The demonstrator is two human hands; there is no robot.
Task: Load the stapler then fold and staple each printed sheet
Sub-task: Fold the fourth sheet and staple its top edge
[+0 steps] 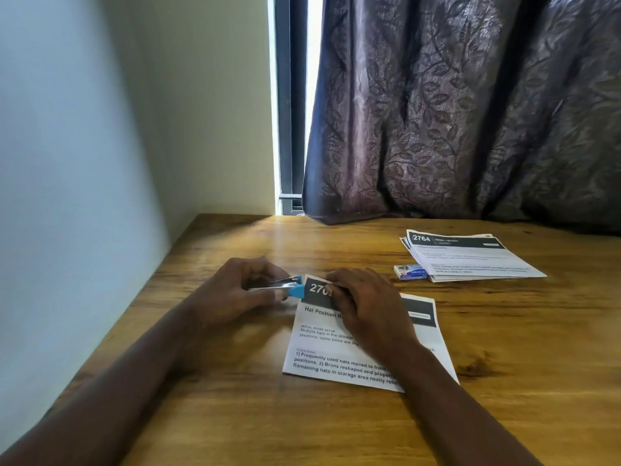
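Stapler [289,287] touches sheet [336,361] at top-left corner.

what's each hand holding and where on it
The left hand grips the stapler by its rear; the right hand pinches the printed sheet at its top edge, near the corner.

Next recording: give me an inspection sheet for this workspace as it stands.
surface: wooden desk, corner against the wall.
job's things: printed sheet mid-desk; blue stapler at its top left corner; stack of printed sheets far right; staple box by the stack's left edge.
clutter: nothing seen.
grips: left hand holds the stapler; right hand pinches the sheet's top edge.
cables: nothing seen.
surroundings: pale wall left, window frame, patterned curtain behind.
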